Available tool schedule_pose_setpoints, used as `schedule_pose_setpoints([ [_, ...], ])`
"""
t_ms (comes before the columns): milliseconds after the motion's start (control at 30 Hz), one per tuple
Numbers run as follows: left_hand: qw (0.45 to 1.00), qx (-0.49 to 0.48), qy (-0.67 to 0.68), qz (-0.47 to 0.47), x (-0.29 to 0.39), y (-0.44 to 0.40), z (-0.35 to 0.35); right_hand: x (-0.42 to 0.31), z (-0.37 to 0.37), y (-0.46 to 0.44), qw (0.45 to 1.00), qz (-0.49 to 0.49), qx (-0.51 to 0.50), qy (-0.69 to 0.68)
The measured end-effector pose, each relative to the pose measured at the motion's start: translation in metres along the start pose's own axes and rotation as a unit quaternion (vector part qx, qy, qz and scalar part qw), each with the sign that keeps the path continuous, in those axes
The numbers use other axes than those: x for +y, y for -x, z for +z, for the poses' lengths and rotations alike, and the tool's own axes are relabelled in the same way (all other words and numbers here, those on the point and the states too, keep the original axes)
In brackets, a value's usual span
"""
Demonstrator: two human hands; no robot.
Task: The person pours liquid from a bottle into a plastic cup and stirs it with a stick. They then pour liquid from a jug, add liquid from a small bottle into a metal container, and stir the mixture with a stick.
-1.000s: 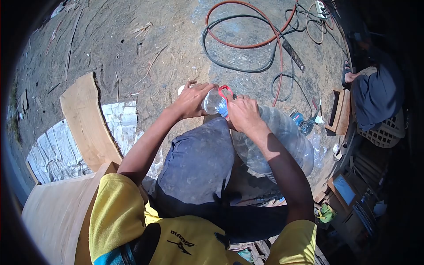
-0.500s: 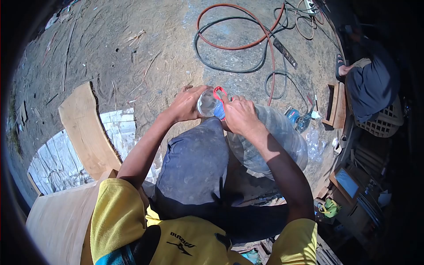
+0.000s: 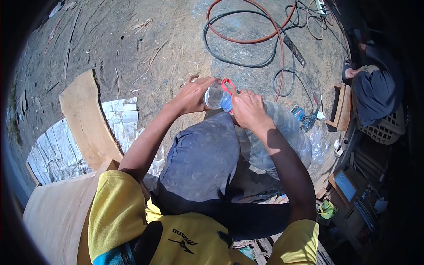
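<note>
My left hand (image 3: 193, 96) is closed around a small clear plastic cup (image 3: 214, 97) in front of my knee. The cup meets the mouth of a large clear plastic water jug (image 3: 289, 139), which leans on its side to the right of my leg. Gripping the jug's neck is my right hand (image 3: 251, 108), its fingers curled by the red handle loop (image 3: 226, 84). Something blue shows at the mouth between cup and neck. I cannot tell whether water is flowing.
Red and black hoses (image 3: 247, 41) lie coiled on the ground ahead. A curved wooden board (image 3: 88, 119) rests on white sheeting at left. On the right are a blue power tool (image 3: 299, 115), a wooden box (image 3: 339, 108) and a seated person (image 3: 375, 95) near a plastic crate.
The whole view has shifted slightly, with the ground sliding up and right. Both hands keep their hold on the cup and the jug's neck.
</note>
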State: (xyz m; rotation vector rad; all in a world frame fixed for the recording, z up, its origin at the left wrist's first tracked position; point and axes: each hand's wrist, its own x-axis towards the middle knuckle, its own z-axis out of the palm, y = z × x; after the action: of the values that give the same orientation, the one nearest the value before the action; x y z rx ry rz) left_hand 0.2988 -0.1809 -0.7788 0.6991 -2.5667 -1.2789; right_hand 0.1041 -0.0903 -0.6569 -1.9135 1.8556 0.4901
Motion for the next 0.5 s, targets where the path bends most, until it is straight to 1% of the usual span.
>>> schedule_pose_setpoints([
  [500, 1.000, 0.019, 0.003, 0.000, -0.0049, 0.0029, 0.0049, -0.0032, 0.0021, -0.0080, 1.000, 0.002, -0.001, 0.009],
])
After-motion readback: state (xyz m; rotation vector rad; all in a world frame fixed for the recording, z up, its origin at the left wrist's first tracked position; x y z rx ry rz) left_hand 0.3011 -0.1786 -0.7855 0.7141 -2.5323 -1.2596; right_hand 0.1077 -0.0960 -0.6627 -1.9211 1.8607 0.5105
